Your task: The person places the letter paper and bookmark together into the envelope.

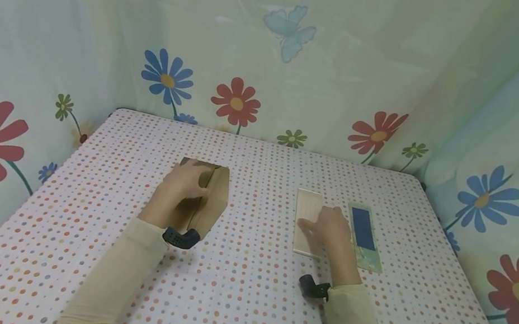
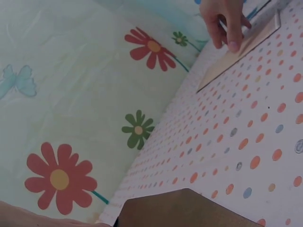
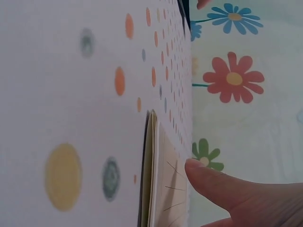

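A brown paper envelope (image 1: pixel 214 200) lies on the table at the left, its pointed flap spread toward the right. My left hand (image 1: pixel 185 181) rests on it from the left, thumb and forefinger apart near the flap's fold. The left wrist view shows only part of the envelope's flap (image 2: pixel 182 208), and the fingertips are hidden there. On the right lies a pale rectangular card (image 1: pixel 307 215) with a wood-grain look and layered edges. Over its right side is my right hand (image 1: pixel 332 227), thumb stretched across it, fingers bent downward. Whether those fingertips touch the card is unclear.
Right of the pale card lies a green card (image 1: pixel 369 257) with a dark blue panel, partly behind the right hand. A dotted cloth covers the table (image 1: pixel 238 294). Flower-printed curtains (image 1: pixel 333 83) stand along the back and both sides.
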Tool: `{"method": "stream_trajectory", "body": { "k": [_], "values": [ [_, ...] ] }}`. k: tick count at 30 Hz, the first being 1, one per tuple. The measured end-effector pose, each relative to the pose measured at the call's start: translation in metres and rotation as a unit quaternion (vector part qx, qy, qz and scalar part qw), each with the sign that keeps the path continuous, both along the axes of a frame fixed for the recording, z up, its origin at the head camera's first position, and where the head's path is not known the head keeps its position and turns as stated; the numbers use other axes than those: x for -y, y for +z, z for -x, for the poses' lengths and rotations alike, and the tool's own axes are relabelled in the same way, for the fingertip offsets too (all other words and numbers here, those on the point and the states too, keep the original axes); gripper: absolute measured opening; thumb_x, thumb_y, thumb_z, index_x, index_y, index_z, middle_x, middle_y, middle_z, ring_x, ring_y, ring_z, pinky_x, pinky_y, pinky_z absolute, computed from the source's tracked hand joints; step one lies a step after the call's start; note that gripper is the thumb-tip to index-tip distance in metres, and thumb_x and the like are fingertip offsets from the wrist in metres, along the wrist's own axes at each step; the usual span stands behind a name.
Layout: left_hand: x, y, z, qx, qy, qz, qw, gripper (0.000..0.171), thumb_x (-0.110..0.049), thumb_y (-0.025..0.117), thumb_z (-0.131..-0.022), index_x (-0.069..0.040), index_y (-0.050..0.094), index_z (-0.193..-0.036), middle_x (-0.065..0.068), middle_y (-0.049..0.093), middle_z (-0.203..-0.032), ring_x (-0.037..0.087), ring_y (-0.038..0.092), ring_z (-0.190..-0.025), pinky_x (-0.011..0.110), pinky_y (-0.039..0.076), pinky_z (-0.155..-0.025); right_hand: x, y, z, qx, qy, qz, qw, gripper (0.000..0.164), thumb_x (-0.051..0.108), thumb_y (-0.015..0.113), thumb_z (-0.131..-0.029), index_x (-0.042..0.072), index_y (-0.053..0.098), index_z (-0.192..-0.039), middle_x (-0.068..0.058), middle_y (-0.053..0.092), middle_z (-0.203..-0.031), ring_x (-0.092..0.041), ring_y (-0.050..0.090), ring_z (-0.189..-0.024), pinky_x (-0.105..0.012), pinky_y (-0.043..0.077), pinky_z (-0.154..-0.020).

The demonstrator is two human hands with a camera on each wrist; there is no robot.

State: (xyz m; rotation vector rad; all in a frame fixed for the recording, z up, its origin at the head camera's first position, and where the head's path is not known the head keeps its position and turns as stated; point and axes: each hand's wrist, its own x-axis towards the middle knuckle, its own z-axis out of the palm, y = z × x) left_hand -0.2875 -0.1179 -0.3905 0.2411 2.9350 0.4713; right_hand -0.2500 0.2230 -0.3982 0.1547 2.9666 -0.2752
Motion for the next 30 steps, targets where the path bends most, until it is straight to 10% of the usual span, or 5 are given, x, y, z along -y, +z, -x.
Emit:
{"method": "stream_trajectory", "body": {
  "k": [30],
  "values": [
    [-0.003, -0.001, -0.003, -0.010, 0.011, 0.004, 0.9999, 0.060, -0.031, 0.067, -0.086, -0.014, 0.047, -0.140, 0.018, 0.028, -0.153, 0.050, 0.033, -0.133, 0.065, 0.032, -0.104, 0.009, -0.008, -0.001, 0.018, -0.043, -0.009, 0.999, 0.083, 0.062, 0.055, -0.085, -0.005, 0.047, -0.133, -0.033, 0.045, -0.133, -0.048, 0.047, -0.119, -0.065, 0.038, -0.096]
  ]
}}
